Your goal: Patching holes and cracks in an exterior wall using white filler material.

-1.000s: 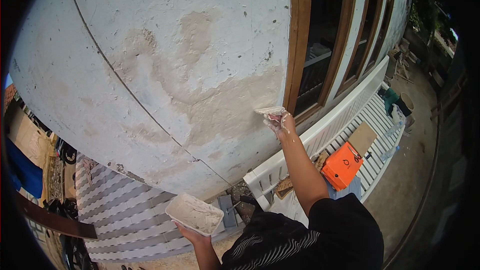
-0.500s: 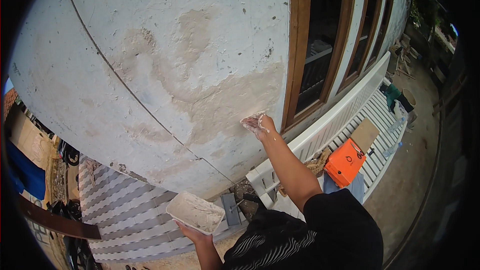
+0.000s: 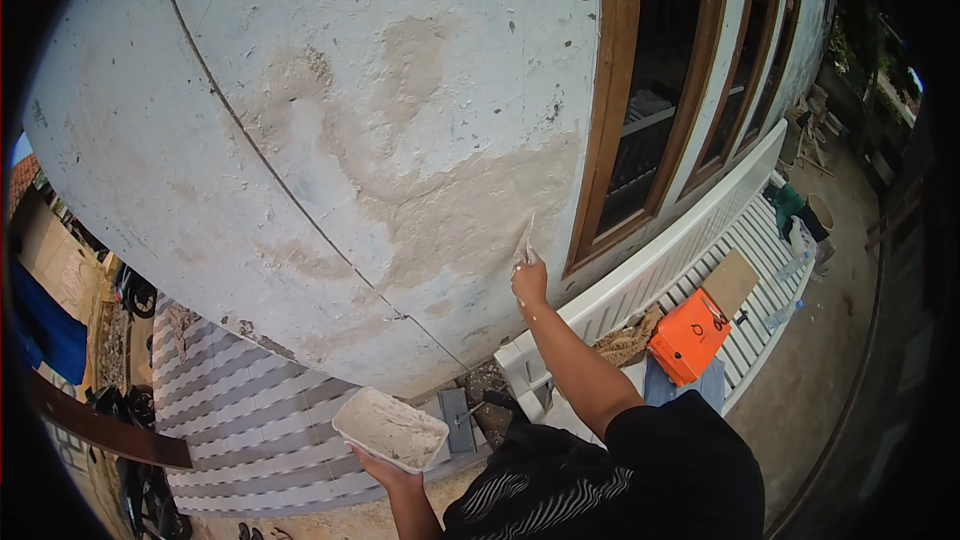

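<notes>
My right hand [image 3: 529,281] is raised against the white wall [image 3: 330,120] and grips a thin putty scraper [image 3: 525,241], its blade edge-on against a tan patch of fresh filler [image 3: 470,210] just left of the brown window frame [image 3: 612,130]. Low in the view, my left hand [image 3: 383,467] holds from beneath a white rectangular tub [image 3: 390,428] with pale putty in it. The wall carries several tan filled patches and a thin diagonal groove.
A white slatted fence panel [image 3: 690,240] lies below the window, with an orange case [image 3: 690,335], a cardboard piece [image 3: 731,282] and scissors on it. A grey patterned sheet [image 3: 240,420] lies below the wall. Motorbikes [image 3: 130,290] stand at far left.
My right hand has slid down and left across the filler patch, then turned so the scraper points up edge-on. The tub in my left hand stayed put.
</notes>
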The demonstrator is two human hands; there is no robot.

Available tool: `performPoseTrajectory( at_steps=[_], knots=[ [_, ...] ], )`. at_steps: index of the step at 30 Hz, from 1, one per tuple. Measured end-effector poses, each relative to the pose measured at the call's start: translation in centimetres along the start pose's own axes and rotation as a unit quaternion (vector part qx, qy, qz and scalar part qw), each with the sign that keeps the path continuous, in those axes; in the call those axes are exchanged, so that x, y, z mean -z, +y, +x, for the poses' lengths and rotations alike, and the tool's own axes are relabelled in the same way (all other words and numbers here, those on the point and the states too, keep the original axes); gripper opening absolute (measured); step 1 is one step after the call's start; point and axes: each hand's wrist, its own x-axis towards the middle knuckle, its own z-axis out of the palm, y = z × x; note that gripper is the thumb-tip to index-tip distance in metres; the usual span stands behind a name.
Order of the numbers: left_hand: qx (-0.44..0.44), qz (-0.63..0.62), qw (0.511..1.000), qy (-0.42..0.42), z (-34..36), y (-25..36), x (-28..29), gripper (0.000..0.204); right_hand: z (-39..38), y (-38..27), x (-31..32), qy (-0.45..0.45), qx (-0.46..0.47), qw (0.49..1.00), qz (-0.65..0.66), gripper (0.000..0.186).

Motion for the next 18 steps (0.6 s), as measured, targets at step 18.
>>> performPoseTrajectory(
  at_steps=[18],
  knots=[
    [-0.024, -0.019, 0.999, -0.016, -0.6, 2.0, 2.8, 0.064, 1.0, 0.5, 4.6, 0.021, 0.004, 0.984, -0.179, 0.03]
  ],
)
